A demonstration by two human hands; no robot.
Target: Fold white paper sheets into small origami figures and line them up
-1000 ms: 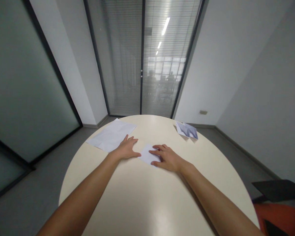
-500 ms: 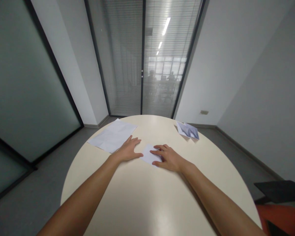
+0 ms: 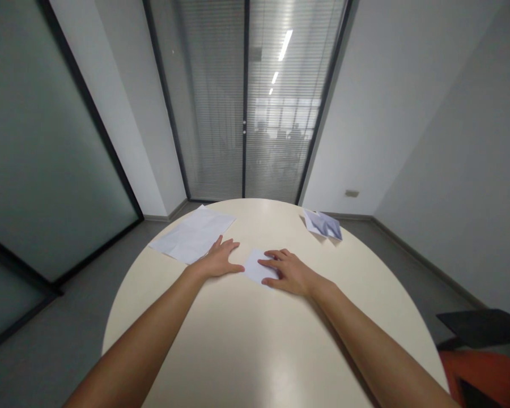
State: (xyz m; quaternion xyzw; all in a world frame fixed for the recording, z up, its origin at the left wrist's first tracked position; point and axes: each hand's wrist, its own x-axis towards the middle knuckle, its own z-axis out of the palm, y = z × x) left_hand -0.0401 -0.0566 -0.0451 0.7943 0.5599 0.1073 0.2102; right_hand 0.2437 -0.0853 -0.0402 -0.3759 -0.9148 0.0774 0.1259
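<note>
A small folded piece of white paper [image 3: 255, 265] lies flat on the table between my hands. My right hand [image 3: 287, 273] rests over its right part with fingers spread, covering that side. Fingers apart, my left hand [image 3: 219, 259] is at the paper's left edge, its thumb tip at or just beside that edge; whether it touches I cannot tell. Behind my left hand, a larger sheet of white paper [image 3: 191, 233] with faint creases lies flat.
A folded, creased paper [image 3: 322, 225] stands partly raised near the far right rim of the round cream table [image 3: 233, 340]. An orange chair [image 3: 484, 374] with a black armrest is at the lower right. Beyond the table is a glass partition with blinds [image 3: 216, 113].
My left hand has shifted very slightly left, away from the small paper. My right hand stays in place on it. The whole view has drifted a little.
</note>
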